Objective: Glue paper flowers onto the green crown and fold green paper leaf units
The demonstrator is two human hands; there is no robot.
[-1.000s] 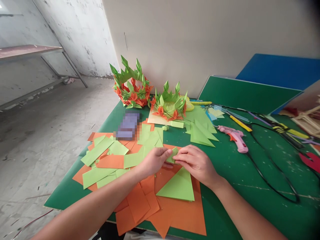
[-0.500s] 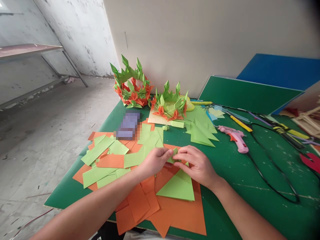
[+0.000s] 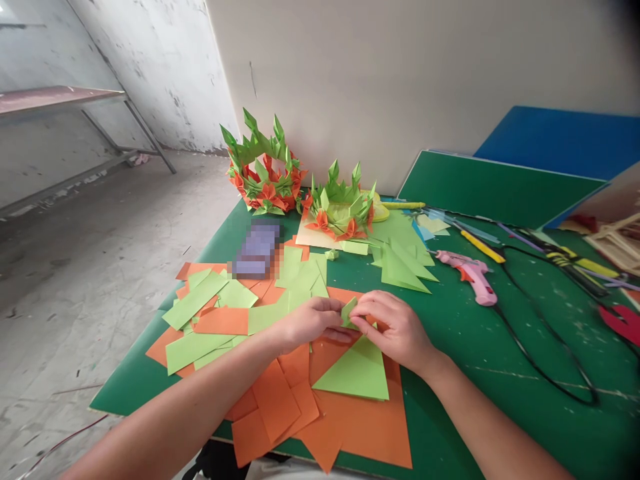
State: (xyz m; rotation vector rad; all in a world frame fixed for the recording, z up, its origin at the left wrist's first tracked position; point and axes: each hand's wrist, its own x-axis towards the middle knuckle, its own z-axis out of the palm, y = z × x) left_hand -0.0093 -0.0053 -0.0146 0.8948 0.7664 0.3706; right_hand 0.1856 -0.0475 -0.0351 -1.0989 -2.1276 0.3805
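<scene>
Between my hands is a small folded piece of green paper (image 3: 349, 313). My left hand (image 3: 315, 320) grips its left side, with the thumb and fingers closed on it. The fingertips of my right hand (image 3: 393, 327) pinch its right edge. Below them, a green paper triangle (image 3: 355, 375) lies on a large orange sheet (image 3: 373, 427). Loose orange paper pieces (image 3: 277, 400) overlap at its left. Green paper strips (image 3: 195, 303) and an orange strip (image 3: 223, 321) are spread left of my left hand.
Two green-and-orange paper crowns (image 3: 270, 190) (image 3: 343, 213) stand at the back of the green table (image 3: 500, 427). A pixelated purple-blue object (image 3: 257, 250) lies in front of them. On the right are a pink glue gun (image 3: 470, 273) with a black cord, a yellow-handled tool (image 3: 483, 247) and red-handled scissors (image 3: 623, 323).
My left fingers have shifted and stretched beneath the folded green paper, so more of it shows. My right fingertips have drawn together on its edge.
</scene>
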